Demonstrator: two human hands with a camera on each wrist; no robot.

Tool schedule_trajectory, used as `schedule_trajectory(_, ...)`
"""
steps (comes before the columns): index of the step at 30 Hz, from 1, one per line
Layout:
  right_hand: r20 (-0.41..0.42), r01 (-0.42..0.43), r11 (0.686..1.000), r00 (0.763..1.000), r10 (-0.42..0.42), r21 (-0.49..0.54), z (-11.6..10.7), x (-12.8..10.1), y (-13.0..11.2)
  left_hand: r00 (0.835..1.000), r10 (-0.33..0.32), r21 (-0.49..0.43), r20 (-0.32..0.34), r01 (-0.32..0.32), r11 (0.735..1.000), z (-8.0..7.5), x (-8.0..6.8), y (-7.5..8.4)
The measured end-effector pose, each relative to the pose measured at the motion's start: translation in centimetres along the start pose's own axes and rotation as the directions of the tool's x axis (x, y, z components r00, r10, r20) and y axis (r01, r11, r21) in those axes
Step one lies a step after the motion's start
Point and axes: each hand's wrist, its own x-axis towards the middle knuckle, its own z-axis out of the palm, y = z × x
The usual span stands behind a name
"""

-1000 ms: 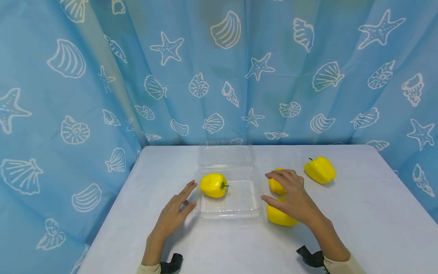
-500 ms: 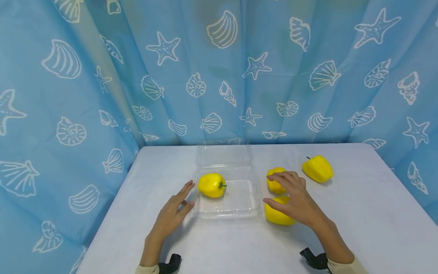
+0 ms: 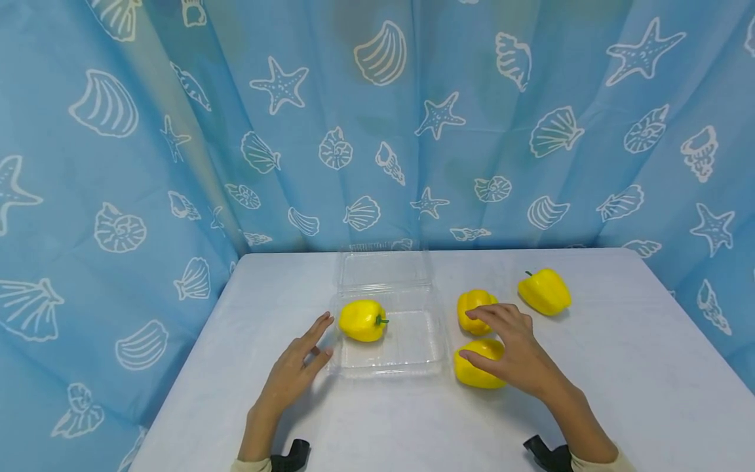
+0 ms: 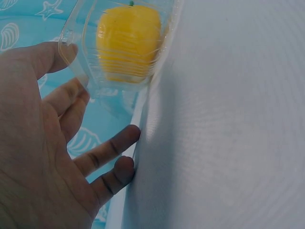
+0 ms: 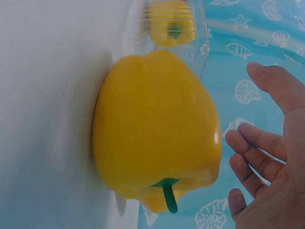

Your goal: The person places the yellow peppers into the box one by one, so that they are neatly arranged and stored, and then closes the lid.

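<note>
Head view, right hand (image 3: 514, 357) half-hiding nearest pepper (image 3: 474, 372)

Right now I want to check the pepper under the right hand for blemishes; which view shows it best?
The right wrist view: the nearest pepper fills the frame, stem and skin plain, right hand apart. The head view shows it small, partly behind that hand. The left wrist view misses it.
</note>
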Motion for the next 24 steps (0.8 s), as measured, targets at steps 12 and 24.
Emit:
schedule_trajectory(12,0.018,0.005,1.0,1.0,-0.005,-0.001,-0.3,-1.0,1.0,1.0,0.004,-0.012,-0.003,-0.004,1.0,0.2,-0.1,0.0)
schedule_trajectory(24,0.029,-0.047,0.999,0.998,0.047,-0.001,-0.1,-3.6,2.9,1.0,0.011,-0.011,0.001,-0.011,1.0,0.1,-0.2,-0.1)
